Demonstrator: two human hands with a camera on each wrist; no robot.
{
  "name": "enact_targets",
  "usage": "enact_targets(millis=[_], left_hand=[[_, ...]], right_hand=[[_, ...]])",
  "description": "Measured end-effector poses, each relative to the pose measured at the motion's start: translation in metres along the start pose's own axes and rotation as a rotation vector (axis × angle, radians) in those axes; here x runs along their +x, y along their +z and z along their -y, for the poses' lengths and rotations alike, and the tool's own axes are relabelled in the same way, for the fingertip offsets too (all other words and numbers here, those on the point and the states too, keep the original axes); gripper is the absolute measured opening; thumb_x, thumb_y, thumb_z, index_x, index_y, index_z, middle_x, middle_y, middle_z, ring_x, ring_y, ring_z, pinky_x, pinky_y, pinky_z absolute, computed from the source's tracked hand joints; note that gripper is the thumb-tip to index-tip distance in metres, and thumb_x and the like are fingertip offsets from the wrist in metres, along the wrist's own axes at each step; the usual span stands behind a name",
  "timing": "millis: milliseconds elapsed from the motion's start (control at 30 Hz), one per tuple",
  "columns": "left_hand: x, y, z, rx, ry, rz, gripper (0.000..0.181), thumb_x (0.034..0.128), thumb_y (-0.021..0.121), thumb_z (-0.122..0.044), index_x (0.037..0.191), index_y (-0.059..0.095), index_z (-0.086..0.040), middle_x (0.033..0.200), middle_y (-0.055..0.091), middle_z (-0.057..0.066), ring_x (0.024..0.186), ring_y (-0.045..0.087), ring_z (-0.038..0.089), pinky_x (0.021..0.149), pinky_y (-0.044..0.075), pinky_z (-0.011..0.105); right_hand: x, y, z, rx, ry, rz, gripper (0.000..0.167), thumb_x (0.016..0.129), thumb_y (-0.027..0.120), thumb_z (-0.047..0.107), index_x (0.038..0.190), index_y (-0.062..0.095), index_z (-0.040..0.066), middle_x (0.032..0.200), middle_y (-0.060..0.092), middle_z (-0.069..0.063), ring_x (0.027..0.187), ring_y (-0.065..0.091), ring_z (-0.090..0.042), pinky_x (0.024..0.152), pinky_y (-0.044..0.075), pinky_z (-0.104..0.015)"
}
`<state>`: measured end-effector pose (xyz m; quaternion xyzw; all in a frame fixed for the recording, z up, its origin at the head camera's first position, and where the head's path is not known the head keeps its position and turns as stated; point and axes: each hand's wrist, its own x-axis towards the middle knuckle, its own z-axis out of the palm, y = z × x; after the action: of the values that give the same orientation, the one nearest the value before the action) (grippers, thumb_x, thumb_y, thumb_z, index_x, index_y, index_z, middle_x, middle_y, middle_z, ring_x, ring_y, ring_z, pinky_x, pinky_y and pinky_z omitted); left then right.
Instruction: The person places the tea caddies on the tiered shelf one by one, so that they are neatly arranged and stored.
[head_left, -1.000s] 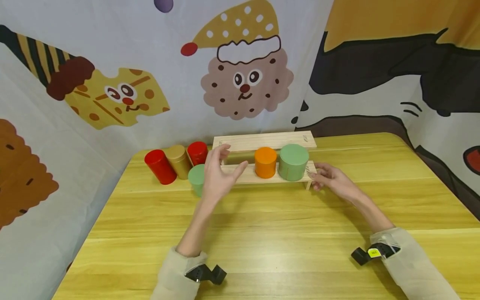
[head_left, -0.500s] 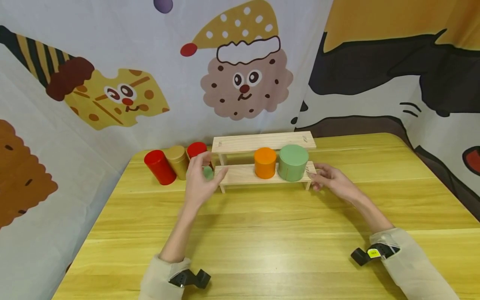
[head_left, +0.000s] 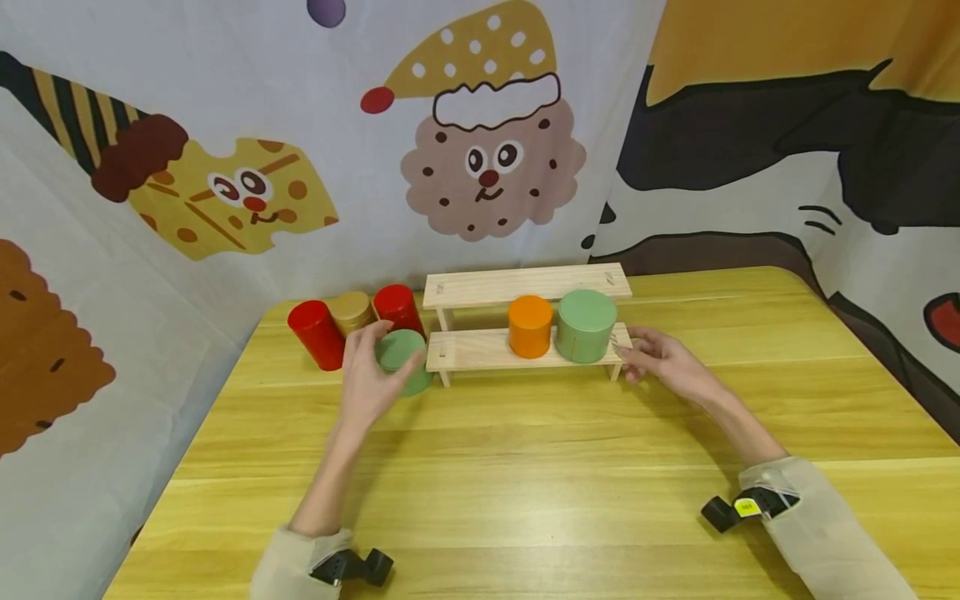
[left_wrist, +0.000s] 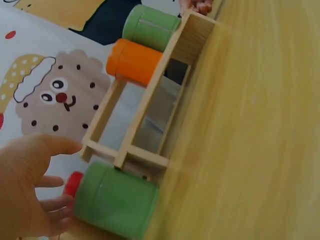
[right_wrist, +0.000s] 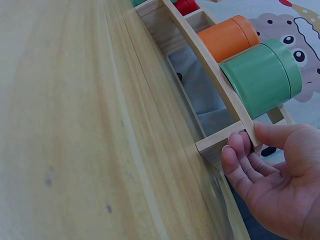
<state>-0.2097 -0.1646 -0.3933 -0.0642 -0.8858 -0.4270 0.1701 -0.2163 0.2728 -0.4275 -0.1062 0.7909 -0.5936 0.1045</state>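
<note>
The left hand (head_left: 367,387) is at the green can (head_left: 412,377) standing left of the wooden rack, thumb and fingers spread on either side of its lid. In the left wrist view a gap shows between that hand (left_wrist: 27,187) and the green can (left_wrist: 117,200). On the front shelf (head_left: 480,348) stand an orange can (head_left: 530,327) and, to its right, a wider green can (head_left: 587,327). With thumb and curled fingers, the right hand (head_left: 671,364) pinches the shelf's right end; the right wrist view shows this hand (right_wrist: 280,175) at the corner (right_wrist: 225,139).
Behind and left of the left hand stand a red can (head_left: 318,335), a gold can (head_left: 352,310) and another red can (head_left: 400,308). The rack's higher back shelf (head_left: 525,284) lies behind the front one. A printed cloth (head_left: 360,217) hangs behind the table (head_left: 525,475).
From over the front shelf's left end, the left hand has moved left and a little down to the green can beside the rack. The right hand has stayed at the shelf's end.
</note>
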Motion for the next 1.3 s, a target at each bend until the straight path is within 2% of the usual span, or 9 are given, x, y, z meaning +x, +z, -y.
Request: enact_targets(millis=[200,400,633,1033,1300], left_hand=[[-0.001,-0.003,0.011,0.051,-0.08,0.074,0.072,0.086,0.081,-0.03,0.142,0.046,0.001,0.136,0.042,0.022,0.123,0.041,0.036,0.098,0.042,0.054],[0.0,-0.003,0.019,0.045,-0.102,0.112,0.079,0.0854,0.082,-0.03,0.145,0.04,0.002,0.135,0.043,0.024,0.122,0.043,0.037,0.1,0.042,0.055],[0.0,0.0,0.023,0.037,-0.112,0.138,0.085,0.0846,0.083,-0.031,0.148,0.036,0.001,0.142,0.04,0.025,0.125,0.045,0.039,0.103,0.042,0.056],[0.001,0.003,0.029,0.028,-0.09,0.114,0.086,0.0824,0.086,-0.029,0.146,0.039,0.005,0.141,0.044,0.025,0.125,0.046,0.039,0.104,0.042,0.055],[0.002,0.002,0.025,0.023,-0.053,0.021,0.08,0.0779,0.089,-0.025,0.14,0.048,0.007,0.136,0.051,0.025,0.122,0.049,0.038,0.1,0.044,0.053]], right_hand=[[0.0,0.0,0.001,-0.014,-0.001,-0.002,0.065,0.106,0.055,0.02,0.15,0.023,-0.015,0.104,0.061,-0.024,0.083,0.063,-0.015,0.079,0.058,-0.031],[0.0,0.0,0.0,-0.025,0.003,-0.002,0.067,0.105,0.055,0.021,0.151,0.021,-0.015,0.103,0.061,-0.024,0.083,0.064,-0.016,0.081,0.058,-0.031],[0.0,0.0,0.0,-0.032,-0.001,-0.003,0.067,0.106,0.055,0.021,0.151,0.022,-0.015,0.103,0.061,-0.024,0.083,0.064,-0.016,0.08,0.058,-0.031],[0.0,0.0,0.0,-0.023,-0.005,0.003,0.066,0.106,0.055,0.02,0.15,0.022,-0.016,0.103,0.061,-0.024,0.083,0.064,-0.016,0.079,0.058,-0.031],[0.0,0.0,0.001,-0.025,0.001,-0.003,0.068,0.106,0.055,0.02,0.151,0.02,-0.016,0.104,0.061,-0.024,0.083,0.064,-0.015,0.079,0.058,-0.031]])
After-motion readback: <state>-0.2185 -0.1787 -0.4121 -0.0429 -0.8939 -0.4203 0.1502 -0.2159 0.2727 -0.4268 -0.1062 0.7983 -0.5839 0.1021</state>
